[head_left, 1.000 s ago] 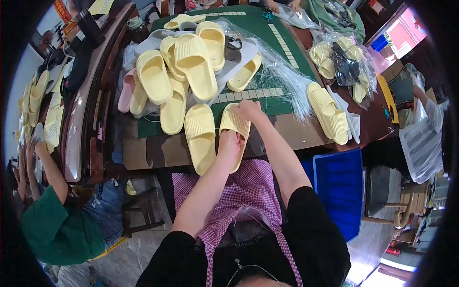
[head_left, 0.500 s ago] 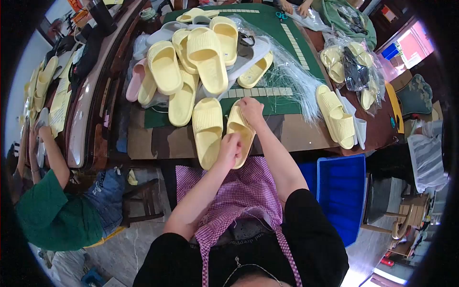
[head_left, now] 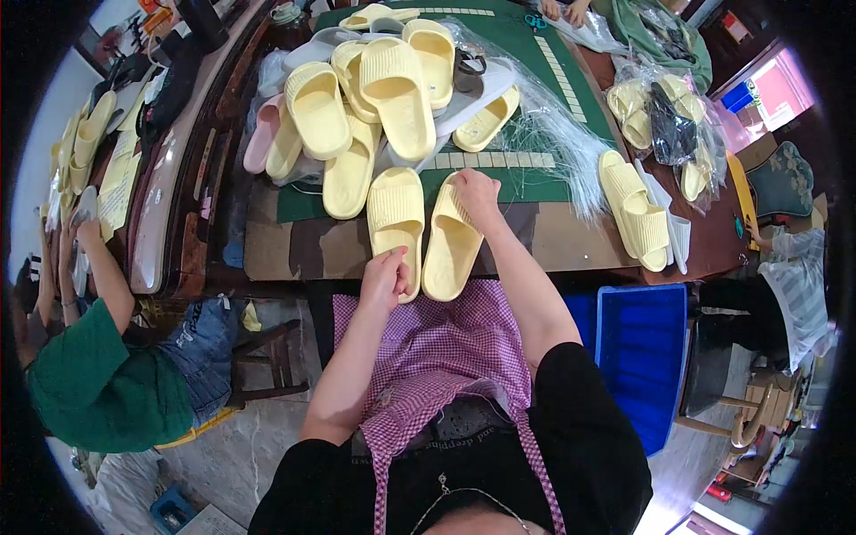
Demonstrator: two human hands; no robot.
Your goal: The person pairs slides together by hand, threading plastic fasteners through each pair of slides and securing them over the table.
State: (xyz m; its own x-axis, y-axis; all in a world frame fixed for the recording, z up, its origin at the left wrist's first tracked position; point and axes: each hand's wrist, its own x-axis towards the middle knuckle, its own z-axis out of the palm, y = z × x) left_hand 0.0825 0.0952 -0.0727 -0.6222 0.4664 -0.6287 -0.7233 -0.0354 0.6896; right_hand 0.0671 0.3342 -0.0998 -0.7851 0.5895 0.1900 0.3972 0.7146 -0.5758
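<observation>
Two pale yellow slippers with ribbed straps lie side by side at the table's near edge, toes pointing away from me. My right hand (head_left: 479,198) grips the strap of the right slipper (head_left: 446,260) at its outer side. Over the footbed of the left slipper (head_left: 395,207) is my left hand (head_left: 385,277), its fingers curled in and pressed together. Whatever those fingers hold, if anything, is hidden. Just beyond is a heap of yellow slippers (head_left: 395,89), with a pink slipper (head_left: 264,134) and some grey ones among them.
A green mat (head_left: 526,196) covers part of the table, with clear plastic wrap (head_left: 562,147) on it. Yellow and white slippers (head_left: 637,214) stand at the right. A blue bin (head_left: 642,366) is below the edge. A co-worker in green (head_left: 107,383) sits at the left.
My left hand has moved left, from the right slipper's heel to the left slipper's footbed. The right slipper has straightened slightly and sits a little apart, still held by my right hand.
</observation>
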